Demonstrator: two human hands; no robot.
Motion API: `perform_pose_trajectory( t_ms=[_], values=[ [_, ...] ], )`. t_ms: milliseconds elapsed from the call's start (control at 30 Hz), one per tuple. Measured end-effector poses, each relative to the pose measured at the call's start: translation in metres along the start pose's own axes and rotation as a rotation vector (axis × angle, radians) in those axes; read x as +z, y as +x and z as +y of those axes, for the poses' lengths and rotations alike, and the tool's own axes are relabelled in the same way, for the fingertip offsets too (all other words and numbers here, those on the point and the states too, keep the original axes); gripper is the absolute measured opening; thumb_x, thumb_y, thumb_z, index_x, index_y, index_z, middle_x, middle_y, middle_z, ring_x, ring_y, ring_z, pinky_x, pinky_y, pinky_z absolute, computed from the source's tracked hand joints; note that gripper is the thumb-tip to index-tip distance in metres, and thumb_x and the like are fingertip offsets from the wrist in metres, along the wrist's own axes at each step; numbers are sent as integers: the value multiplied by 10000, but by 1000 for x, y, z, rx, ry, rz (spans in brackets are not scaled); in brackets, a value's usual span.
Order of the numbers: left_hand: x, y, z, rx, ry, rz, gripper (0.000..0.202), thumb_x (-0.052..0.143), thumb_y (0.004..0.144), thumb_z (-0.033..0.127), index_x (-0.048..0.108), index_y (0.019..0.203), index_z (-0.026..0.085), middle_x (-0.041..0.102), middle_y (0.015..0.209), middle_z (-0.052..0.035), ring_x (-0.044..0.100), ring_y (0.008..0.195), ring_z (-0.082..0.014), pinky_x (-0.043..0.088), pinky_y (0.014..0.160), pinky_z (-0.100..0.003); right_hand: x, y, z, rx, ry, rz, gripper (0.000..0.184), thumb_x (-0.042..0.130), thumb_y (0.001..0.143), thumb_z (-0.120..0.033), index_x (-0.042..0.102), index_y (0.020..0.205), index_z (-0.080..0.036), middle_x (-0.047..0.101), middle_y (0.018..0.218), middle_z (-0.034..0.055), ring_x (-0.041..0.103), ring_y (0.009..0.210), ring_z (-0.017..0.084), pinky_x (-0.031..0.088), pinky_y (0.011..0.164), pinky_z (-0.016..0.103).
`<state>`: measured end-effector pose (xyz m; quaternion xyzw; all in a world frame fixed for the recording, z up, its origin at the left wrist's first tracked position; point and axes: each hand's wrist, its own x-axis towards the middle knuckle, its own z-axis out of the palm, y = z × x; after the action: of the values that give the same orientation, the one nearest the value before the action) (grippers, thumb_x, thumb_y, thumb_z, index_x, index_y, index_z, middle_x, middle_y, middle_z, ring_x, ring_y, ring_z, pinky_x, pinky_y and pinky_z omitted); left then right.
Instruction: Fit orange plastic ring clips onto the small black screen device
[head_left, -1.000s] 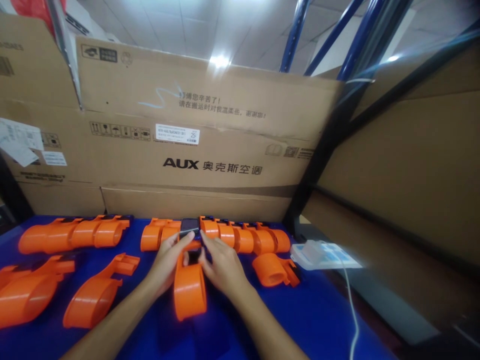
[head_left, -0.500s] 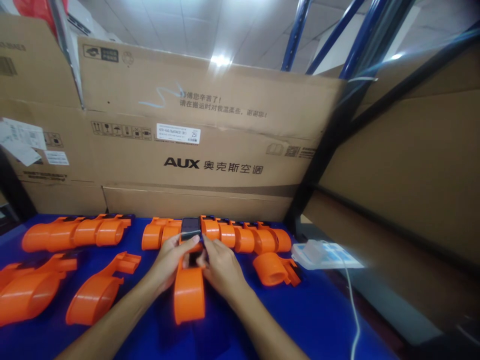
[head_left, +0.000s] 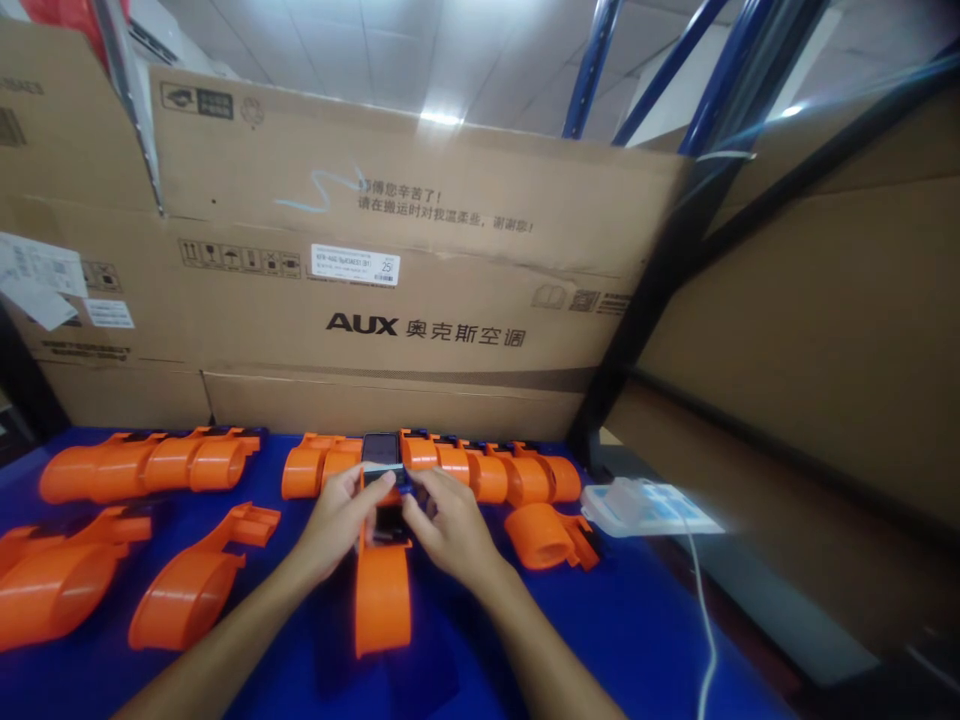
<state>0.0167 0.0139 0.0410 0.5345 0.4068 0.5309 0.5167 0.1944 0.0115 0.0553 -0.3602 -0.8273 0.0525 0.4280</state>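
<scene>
An orange plastic housing (head_left: 383, 598) lies lengthwise on the blue table (head_left: 637, 640) in front of me. My left hand (head_left: 341, 520) grips its far end from the left, fingers curled. My right hand (head_left: 450, 525) pinches the same end from the right. Between the two hands sits a small black insert (head_left: 390, 521) in the housing. A dark phone-like device (head_left: 380, 449) stands just behind my fingertips.
A row of orange housings (head_left: 491, 477) runs along the back, with another group at the back left (head_left: 146, 463) and loose ones at the left (head_left: 187, 595). A white power strip (head_left: 649, 508) with a cable lies at the right. Cardboard boxes (head_left: 390, 280) wall the back.
The orange housing has turned to lie straighter toward me, and both hands have shifted slightly up its far end. The black insert shows more between my fingers.
</scene>
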Motion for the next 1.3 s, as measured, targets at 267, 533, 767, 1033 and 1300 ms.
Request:
perform_pose_trajectory(
  t_ms=[267,533,767,1033,1300],
  values=[
    [-6,1,17,19,-165,27,343,712,804,486,629,860,158,615,532,15,372,312,-52,314,361,-189,-22,10,11,265,93,81,256,416,993,-290,628,896,-183,597,660,0,535,575,152,384,554,244],
    [-13,11,6,-26,-121,58,379,727,785,497,649,908,146,606,498,12,417,321,-75,350,373,-199,-31,5,11,390,-251,-366,112,624,824,-210,642,714,-200,674,709,22,590,640,164,305,565,246],
    [-6,3,10,6,-113,54,338,722,794,479,650,887,162,677,600,-11,410,328,-57,345,361,-181,-32,2,12,483,-247,-431,164,632,865,-231,728,997,-215,724,766,39,657,735,188,377,636,247],
    [-5,2,7,-20,-109,25,319,714,805,474,643,859,168,652,568,3,390,328,-49,356,372,-174,-30,3,16,546,-217,-451,209,599,877,-186,722,1045,-185,741,835,60,671,808,204,414,708,251],
    [-6,4,1,-30,-34,3,369,724,791,499,650,917,161,694,657,-26,411,326,-58,336,347,-193,-28,3,17,391,-132,-302,194,583,867,-143,717,1000,-187,728,815,52,658,745,193,431,668,256]
  ],
)
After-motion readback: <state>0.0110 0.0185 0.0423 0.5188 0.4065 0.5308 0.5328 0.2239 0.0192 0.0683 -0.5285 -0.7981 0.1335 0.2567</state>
